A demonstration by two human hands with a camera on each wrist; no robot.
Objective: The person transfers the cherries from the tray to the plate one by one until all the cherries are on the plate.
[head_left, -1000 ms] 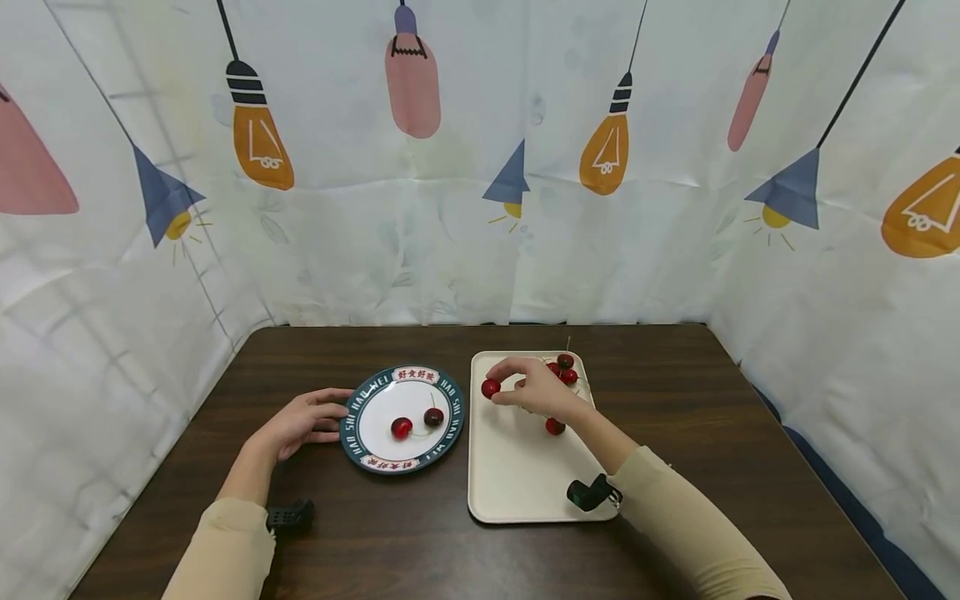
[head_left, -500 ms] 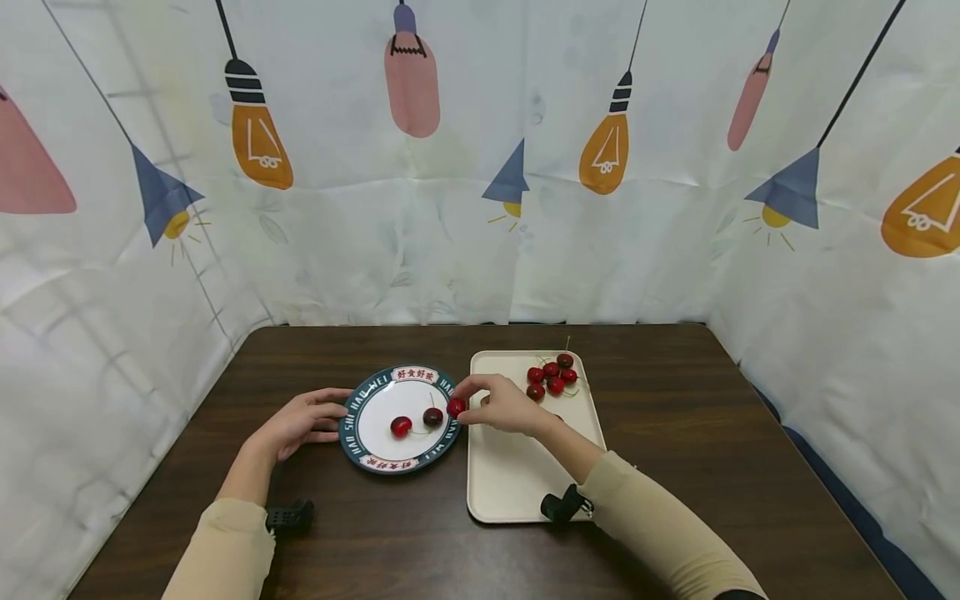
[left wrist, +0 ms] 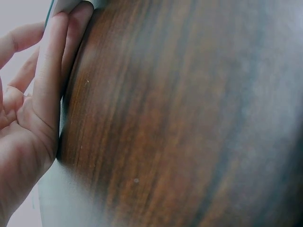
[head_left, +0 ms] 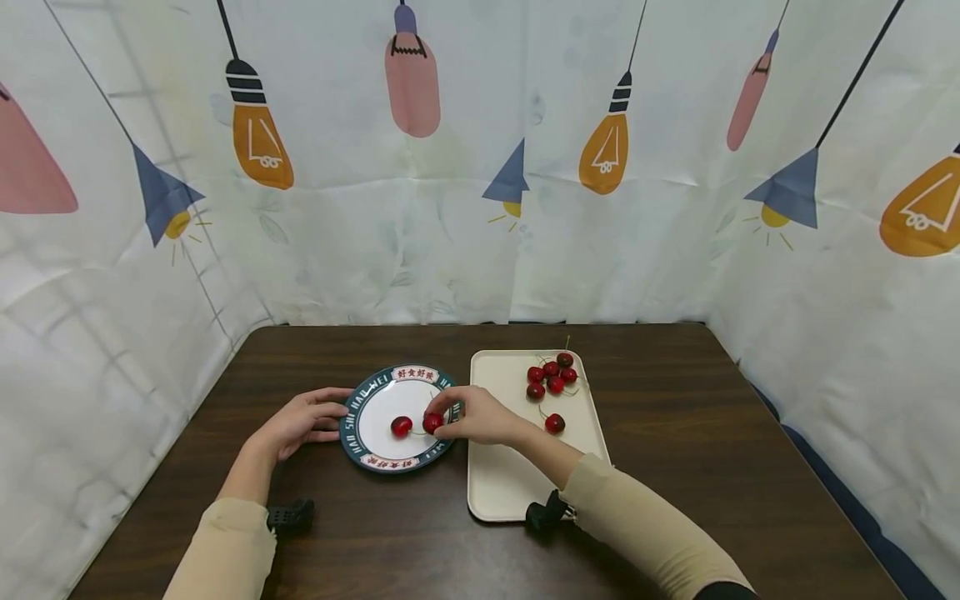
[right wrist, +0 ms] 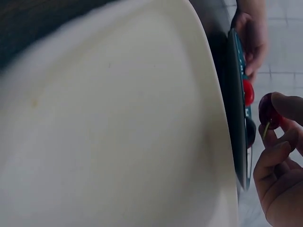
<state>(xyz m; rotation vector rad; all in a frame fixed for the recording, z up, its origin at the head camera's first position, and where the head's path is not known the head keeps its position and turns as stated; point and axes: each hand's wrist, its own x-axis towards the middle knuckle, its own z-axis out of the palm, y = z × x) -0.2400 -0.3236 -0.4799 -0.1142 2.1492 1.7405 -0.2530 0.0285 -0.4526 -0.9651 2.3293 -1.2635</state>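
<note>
My right hand pinches a dark red cherry between thumb and fingertips over the right side of the round plate. The right wrist view shows this cherry with a short green stem, raised above the plate. A brighter red cherry lies on the plate. Beside it sits a darker cherry, hidden behind the held one in the head view. With fingers extended, my left hand touches the plate's left rim; its fingers meet the edge in the left wrist view.
Right of the plate lies a cream rectangular tray. Several stemmed cherries cluster at its far right, and one cherry lies apart, nearer me. Both stand on a dark wooden table, with a patterned curtain behind.
My right hand has carried the cherry leftward from above the tray to over the plate. The cherries on the tray have come into fuller view. The left hand stays at the plate's rim.
</note>
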